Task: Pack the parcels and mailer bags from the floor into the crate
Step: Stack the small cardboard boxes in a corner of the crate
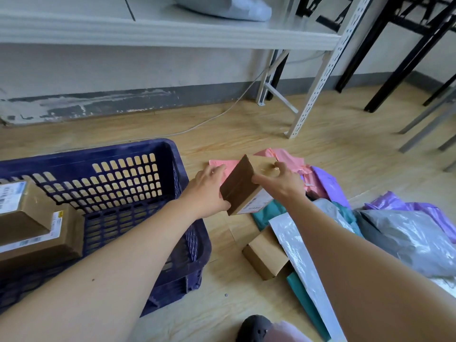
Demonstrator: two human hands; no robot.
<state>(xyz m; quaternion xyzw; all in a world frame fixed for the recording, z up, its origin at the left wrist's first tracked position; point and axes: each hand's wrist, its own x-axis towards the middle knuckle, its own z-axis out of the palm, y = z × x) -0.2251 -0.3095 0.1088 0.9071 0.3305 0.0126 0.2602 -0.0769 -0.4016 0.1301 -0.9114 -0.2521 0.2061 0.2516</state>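
Arms (123, 255) outstretched, left hand (207, 191) and right hand (283, 181) clasp a tilted cardboard parcel (240, 186).

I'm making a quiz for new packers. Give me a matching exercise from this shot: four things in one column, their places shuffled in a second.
Things
1. tilted cardboard box
2. small plain box
3. bluish-grey mailer bag
4. two labelled parcels

Places
A. inside the blue crate
B. on the white shelf
C. gripped between the left hand and right hand
D. on the floor by the silver mailer bag

Pairs: 1-C, 2-D, 3-B, 4-A
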